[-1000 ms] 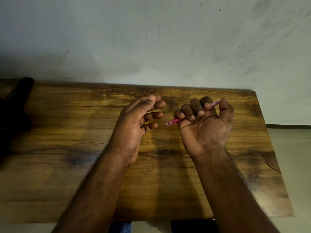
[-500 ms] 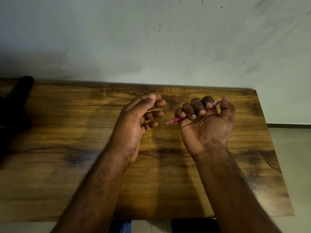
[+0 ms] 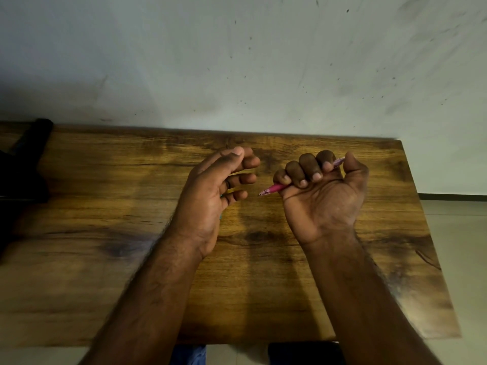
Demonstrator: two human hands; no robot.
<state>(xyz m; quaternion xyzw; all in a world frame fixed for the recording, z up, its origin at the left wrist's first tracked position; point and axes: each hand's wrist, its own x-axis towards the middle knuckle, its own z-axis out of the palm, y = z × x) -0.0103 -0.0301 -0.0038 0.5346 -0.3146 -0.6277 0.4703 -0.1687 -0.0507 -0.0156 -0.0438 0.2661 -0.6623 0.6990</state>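
A wooden table (image 3: 79, 285) fills the lower frame, its far edge against a pale, speckled wall (image 3: 237, 61). A black object (image 3: 23, 164) lies at the table's left edge. Pale floor (image 3: 458, 259) shows at lower right.

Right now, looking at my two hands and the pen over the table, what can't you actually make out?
- Pen: its middle is wrapped by the right hand, head view; only the tip and the far end show.
- Left hand: something small and green sits behind the palm; too hidden to name.
- Dark thing on the table: cut off by the left edge, in shadow.
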